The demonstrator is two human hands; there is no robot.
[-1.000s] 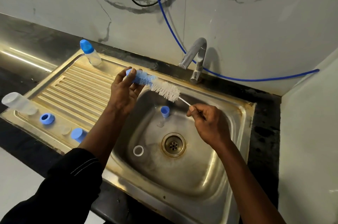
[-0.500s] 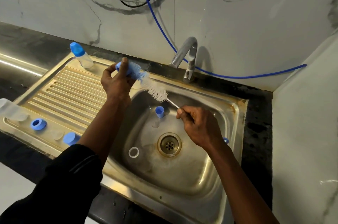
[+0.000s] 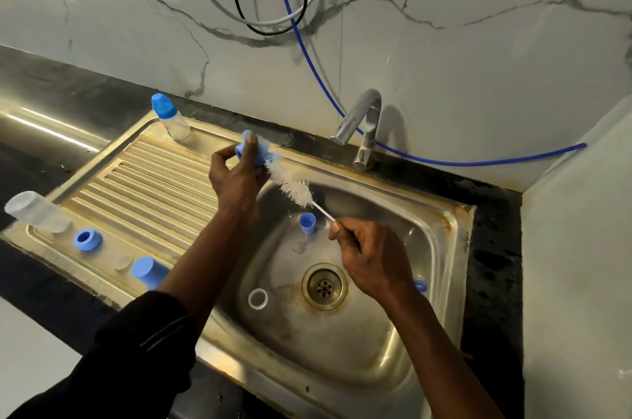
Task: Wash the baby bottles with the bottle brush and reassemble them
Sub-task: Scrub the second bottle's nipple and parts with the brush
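1. We see the left hand (image 3: 236, 175) raised over the far left corner of the sink basin (image 3: 441, 247). Its grip is curled round a small blue bottle part (image 3: 251, 153), with the thumb across the front.
2. The bottle brush (image 3: 294, 191) slants from that part down to the right. Its far end is pushed into the blue part, and the white bristles show just beside the left hand.
3. The right hand (image 3: 372, 258) hovers over the basin, its grip pinching the brush's thin stem between thumb and forefinger.
4. In the basin below the brush, a small blue cup (image 3: 307, 223) stands upright with a clear piece (image 3: 299, 246) just near of it. A white ring (image 3: 258, 299) lies left of the drain (image 3: 324, 287).
5. A bit of blue shows behind the right wrist; we cannot tell what it is.
6. On the ribbed drainboard (image 3: 147, 186) to the left, a capped bottle (image 3: 171, 117) stands at the far corner and a clear bottle body (image 3: 34, 211) lies on its side at the left end.
7. Along the drainboard's near edge sit a blue collar (image 3: 87, 240), a clear teat (image 3: 123, 261) and a blue cap (image 3: 148, 270).
8. The tap (image 3: 362, 124) stands at the far rim, with a blue hose (image 3: 444, 162) along the wall behind it. The dark table (image 3: 492, 247) frames the sink.
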